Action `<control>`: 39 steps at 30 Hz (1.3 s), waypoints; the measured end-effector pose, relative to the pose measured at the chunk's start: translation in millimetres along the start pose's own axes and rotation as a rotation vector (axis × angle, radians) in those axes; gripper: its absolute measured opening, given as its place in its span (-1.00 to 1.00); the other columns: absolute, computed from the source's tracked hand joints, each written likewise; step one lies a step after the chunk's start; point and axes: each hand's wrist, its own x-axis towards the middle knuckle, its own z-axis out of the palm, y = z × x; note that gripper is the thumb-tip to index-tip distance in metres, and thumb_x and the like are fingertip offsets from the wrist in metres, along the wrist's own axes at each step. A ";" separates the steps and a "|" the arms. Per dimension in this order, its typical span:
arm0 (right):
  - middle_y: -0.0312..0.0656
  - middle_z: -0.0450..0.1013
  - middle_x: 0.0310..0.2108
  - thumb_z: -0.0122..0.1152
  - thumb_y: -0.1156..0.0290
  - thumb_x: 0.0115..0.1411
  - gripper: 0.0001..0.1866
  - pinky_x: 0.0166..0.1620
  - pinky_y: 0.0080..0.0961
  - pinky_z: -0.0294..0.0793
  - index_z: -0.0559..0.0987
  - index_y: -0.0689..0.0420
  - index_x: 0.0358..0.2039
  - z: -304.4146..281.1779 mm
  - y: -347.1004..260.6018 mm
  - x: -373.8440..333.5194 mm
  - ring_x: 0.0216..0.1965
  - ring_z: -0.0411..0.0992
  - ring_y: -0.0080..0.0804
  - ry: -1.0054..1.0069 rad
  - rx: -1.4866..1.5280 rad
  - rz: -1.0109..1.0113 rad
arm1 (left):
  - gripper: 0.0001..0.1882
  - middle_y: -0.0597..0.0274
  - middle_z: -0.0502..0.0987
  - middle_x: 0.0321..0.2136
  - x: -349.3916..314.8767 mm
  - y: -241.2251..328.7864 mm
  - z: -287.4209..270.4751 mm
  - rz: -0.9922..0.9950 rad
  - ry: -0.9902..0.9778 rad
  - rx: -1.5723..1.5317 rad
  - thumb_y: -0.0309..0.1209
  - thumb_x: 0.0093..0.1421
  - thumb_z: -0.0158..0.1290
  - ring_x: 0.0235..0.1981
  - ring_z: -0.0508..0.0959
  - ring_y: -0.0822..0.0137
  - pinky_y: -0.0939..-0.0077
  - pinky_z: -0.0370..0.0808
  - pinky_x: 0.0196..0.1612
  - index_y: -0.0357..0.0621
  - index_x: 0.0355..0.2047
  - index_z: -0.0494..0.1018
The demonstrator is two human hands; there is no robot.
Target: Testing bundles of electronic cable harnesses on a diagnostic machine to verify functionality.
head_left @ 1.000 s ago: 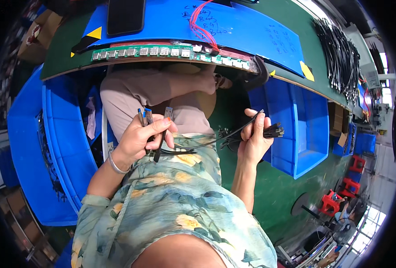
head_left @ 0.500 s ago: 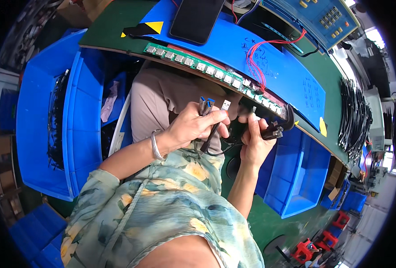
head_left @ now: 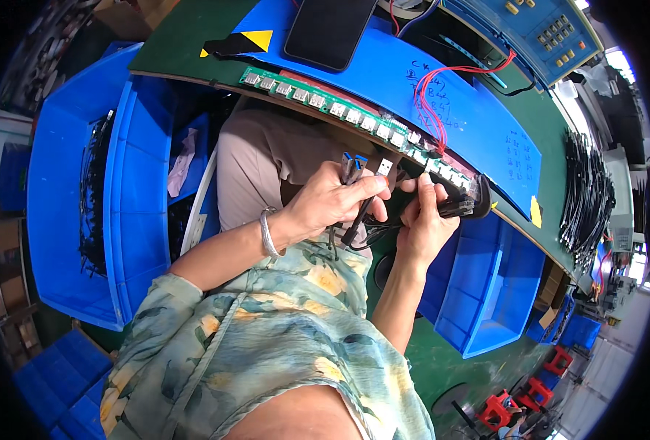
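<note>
My left hand [head_left: 323, 199] is closed around several black USB cables. Two of their plugs with blue inserts [head_left: 354, 166] point up past the fingers, and a metal USB plug [head_left: 385, 167] sticks up beside them. My right hand [head_left: 421, 227] pinches a cable end between thumb and finger, right at the near edge of the green circuit board [head_left: 353, 117] with its row of metal sockets. Whether that end sits inside a socket is hidden by the fingertips. More black cable ends [head_left: 455, 210] jut from the right side of this hand. Black cable hangs between both hands.
The board runs along the table edge beside a blue sheet [head_left: 479, 139] with handwriting and a black phone [head_left: 330, 33]. Red wires [head_left: 442, 70] lead to a blue instrument [head_left: 541, 33]. Black cables [head_left: 586, 194] lie bundled at right. Blue bins [head_left: 145, 183] stand left and right [head_left: 486, 293].
My right hand has moved up to the board's edge with the pinched cable end. My left hand has shifted slightly right, still holding its cables.
</note>
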 end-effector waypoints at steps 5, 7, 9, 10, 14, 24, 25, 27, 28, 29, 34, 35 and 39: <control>-0.20 0.40 -0.68 0.05 0.57 0.01 -0.88 -0.81 -0.76 -0.15 0.41 0.22 -0.64 6.1 -5.9 4.3 -0.88 -0.01 -0.76 0.008 -0.015 0.000 | -0.75 0.10 0.47 -0.69 6.2 -1.4 -0.4 0.000 -0.006 -0.007 -0.33 0.09 -0.06 -0.88 0.10 0.70 0.78 -0.02 -0.83 -0.31 -0.53 0.43; -0.19 0.40 -0.68 0.05 0.58 0.01 -0.87 -0.80 -0.76 -0.15 0.40 0.22 -0.65 6.5 -7.7 2.1 -0.88 -0.01 -0.76 0.016 -0.037 -0.002 | -0.74 0.10 0.47 -0.69 9.4 -1.4 0.6 0.007 0.002 -0.013 -0.33 0.09 -0.06 -0.88 0.11 0.70 0.78 -0.02 -0.83 -0.32 -0.53 0.43; -0.18 0.40 -0.67 0.04 0.57 0.01 -0.87 -0.81 -0.76 -0.15 0.40 0.22 -0.66 4.3 -5.6 3.6 -0.88 -0.01 -0.77 0.003 -0.019 0.003 | -0.74 0.09 0.47 -0.69 13.7 -0.3 1.6 0.017 -0.006 -0.002 -0.33 0.09 -0.06 -0.88 0.12 0.69 0.78 -0.01 -0.82 -0.33 -0.53 0.42; -0.18 0.40 -0.67 0.04 0.57 0.01 -0.86 -0.81 -0.76 -0.15 0.39 0.22 -0.66 4.3 -5.4 3.2 -0.88 -0.01 -0.77 0.001 -0.029 0.001 | -0.74 0.09 0.47 -0.69 14.1 2.2 2.3 0.002 0.012 0.001 -0.33 0.09 -0.06 -0.87 0.12 0.69 0.78 0.00 -0.82 -0.32 -0.53 0.42; -0.19 0.40 -0.67 0.03 0.56 0.02 -0.86 -0.81 -0.77 -0.15 0.39 0.20 -0.65 2.6 -4.1 3.2 -0.88 -0.01 -0.78 -0.008 -0.031 -0.008 | -0.75 0.11 0.46 -0.70 18.5 3.9 1.3 0.032 0.020 -0.002 -0.33 0.09 -0.06 -0.86 0.13 0.69 0.78 0.01 -0.81 -0.31 -0.52 0.43; -0.20 0.39 -0.68 0.04 0.54 0.03 -0.86 -0.81 -0.78 -0.15 0.40 0.20 -0.65 4.1 -4.7 3.3 -0.87 0.00 -0.78 -0.011 -0.017 0.014 | -0.76 0.13 0.45 -0.71 19.2 3.9 0.9 0.024 0.017 -0.020 -0.33 0.09 -0.06 -0.86 0.14 0.68 0.79 0.02 -0.80 -0.31 -0.51 0.43; -0.20 0.39 -0.68 0.04 0.54 0.03 -0.86 -0.81 -0.78 -0.15 0.40 0.20 -0.65 4.3 -4.9 3.6 -0.87 0.00 -0.78 -0.013 -0.016 0.014 | -0.76 0.13 0.45 -0.71 19.4 4.2 1.0 0.024 0.006 -0.041 -0.34 0.09 -0.06 -0.86 0.14 0.68 0.79 0.02 -0.80 -0.31 -0.51 0.43; -0.20 0.39 -0.68 0.04 0.54 0.03 -0.85 -0.81 -0.78 -0.15 0.40 0.20 -0.65 4.2 -5.1 3.1 -0.87 0.00 -0.78 -0.011 -0.039 0.014 | -0.76 0.13 0.45 -0.72 18.2 3.2 1.2 0.021 -0.004 -0.062 -0.34 0.08 -0.06 -0.86 0.14 0.68 0.79 0.02 -0.80 -0.31 -0.52 0.43; -0.20 0.39 -0.68 0.04 0.54 0.03 -0.85 -0.81 -0.78 -0.15 0.40 0.20 -0.65 4.6 -5.4 3.1 -0.87 0.00 -0.78 -0.011 -0.038 0.016 | -0.76 0.14 0.45 -0.72 17.3 2.3 1.5 0.025 0.007 -0.035 -0.34 0.08 -0.06 -0.86 0.15 0.68 0.79 0.02 -0.80 -0.31 -0.52 0.43; -0.20 0.39 -0.68 0.04 0.54 0.03 -0.85 -0.81 -0.79 -0.14 0.40 0.20 -0.65 5.1 -5.8 2.8 -0.87 0.00 -0.78 -0.009 -0.034 0.013 | -0.76 0.14 0.45 -0.72 16.5 1.6 1.3 0.028 0.018 -0.009 -0.34 0.08 -0.06 -0.86 0.15 0.68 0.79 0.02 -0.80 -0.31 -0.52 0.43; -0.21 0.39 -0.68 0.04 0.53 0.04 -0.85 -0.81 -0.79 -0.13 0.40 0.20 -0.66 2.6 -6.0 2.8 -0.87 0.01 -0.78 -0.015 -0.052 0.018 | -0.77 0.15 0.45 -0.73 20.0 3.6 0.9 0.036 0.014 -0.019 -0.36 0.07 -0.06 -0.86 0.15 0.68 0.78 0.02 -0.81 -0.31 -0.52 0.43; -0.22 0.39 -0.68 0.04 0.52 0.04 -0.85 -0.81 -0.79 -0.12 0.40 0.20 -0.65 2.3 -5.0 3.0 -0.87 0.01 -0.78 -0.018 -0.043 0.020 | -0.77 0.15 0.45 -0.72 21.5 3.9 0.3 0.034 0.019 -0.021 -0.36 0.07 -0.05 -0.86 0.15 0.68 0.78 0.02 -0.81 -0.31 -0.53 0.43; -0.23 0.39 -0.68 0.04 0.52 0.04 -0.87 -0.81 -0.79 -0.11 0.40 0.20 -0.63 2.4 -6.4 3.0 -0.87 0.01 -0.78 -0.029 -0.056 0.019 | -0.77 0.16 0.44 -0.73 25.0 7.0 3.6 0.060 0.034 -0.021 -0.36 0.07 -0.05 -0.88 0.14 0.68 0.78 0.00 -0.82 -0.32 -0.53 0.43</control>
